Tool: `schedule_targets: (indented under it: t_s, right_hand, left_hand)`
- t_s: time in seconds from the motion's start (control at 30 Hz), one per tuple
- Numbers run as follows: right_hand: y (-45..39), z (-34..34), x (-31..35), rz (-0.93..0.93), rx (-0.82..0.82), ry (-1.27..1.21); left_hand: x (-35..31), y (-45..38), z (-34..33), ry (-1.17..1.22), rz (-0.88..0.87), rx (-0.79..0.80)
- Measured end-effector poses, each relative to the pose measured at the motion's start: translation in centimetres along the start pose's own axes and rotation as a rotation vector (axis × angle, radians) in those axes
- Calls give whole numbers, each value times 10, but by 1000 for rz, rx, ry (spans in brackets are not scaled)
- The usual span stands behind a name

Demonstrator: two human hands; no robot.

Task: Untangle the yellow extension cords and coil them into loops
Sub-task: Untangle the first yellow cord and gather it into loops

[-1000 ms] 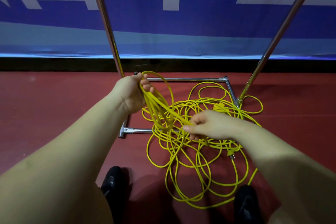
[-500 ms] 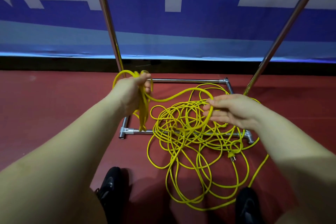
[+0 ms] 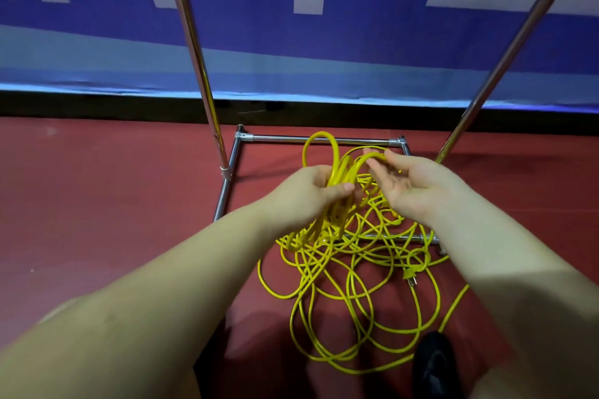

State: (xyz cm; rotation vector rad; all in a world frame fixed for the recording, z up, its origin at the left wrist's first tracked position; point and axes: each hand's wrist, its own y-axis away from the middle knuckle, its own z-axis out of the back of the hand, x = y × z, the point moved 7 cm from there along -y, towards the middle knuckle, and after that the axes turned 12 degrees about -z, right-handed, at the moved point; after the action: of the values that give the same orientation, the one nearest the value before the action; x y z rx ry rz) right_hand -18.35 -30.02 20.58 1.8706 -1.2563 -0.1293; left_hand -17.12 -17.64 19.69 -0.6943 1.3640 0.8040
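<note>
1. Head view, looking down at a red floor [image 3: 97, 204]: a person's left hand [image 3: 304, 194] is closed around a bundle of gathered loops [image 3: 337, 178] of yellow extension cord, held above the floor
2. The right hand [image 3: 408, 185] is palm-up with its grip wide and loose, a fresh arc of cord draped over the fingertips [image 3: 379, 160], just beside the bundle
3. Most of the cord remains a tangled pile [image 3: 350, 285] on the floor below the hands, with a plug [image 3: 411, 278] lying at its right side
4. Coiling seems early; the next move likely calls for laying the arc into the left hand, then drawing more slack from the pile
5. A chrome rack base [image 3: 319, 139] frames the pile; strands cross its near bar, so cord could snag there
6. Two slanted poles [image 3: 194, 52] rise at either side; open floor lies to the left, a dark shoe [image 3: 436, 363] near the bottom
</note>
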Motion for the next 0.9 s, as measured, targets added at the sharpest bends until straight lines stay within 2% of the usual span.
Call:
schedule_targets:
  t_s: [0.1, 0.17, 0.23, 0.3, 0.37, 0.4, 0.47, 0.6, 0.67, 0.73, 0.9]
  right_hand:
    - [3, -2, 1, 20, -14, 29]
    - [3, -4, 4, 71, -16, 176]
    - [3, -4, 6, 156, -93, 574]
    - [7, -7, 6, 320, -213, 1118]
    - [11, -15, -3, 508, -235, 1550]
    - [11, -18, -10, 570, -212, 1676]
    - [12, -23, -19, 668, -148, 1761]
    - [23, -35, -18, 872, -101, 1752]
    - [26, -38, -15, 914, -101, 1748]
    - [23, -35, -15, 844, -97, 1764]
    - [-3, 6, -35, 355, -111, 2153]
  left_hand:
    - [0, -2, -3, -62, -31, 7]
    - [-3, -5, 2, -20, -55, -54]
    - [-6, -7, 12, 123, -45, -158]
    - [-8, -8, 19, 270, -21, -257]
    - [-10, -7, 23, 375, -7, -318]
    - [-11, -6, 24, 420, -2, -338]
    - [-14, -5, 28, 479, 7, -373]
    - [-20, -4, 43, 537, -18, -467]
    - [-22, -3, 49, 538, -35, -500]
    - [-24, -2, 56, 541, -37, -540]
    - [-27, 5, 89, 636, -22, -663]
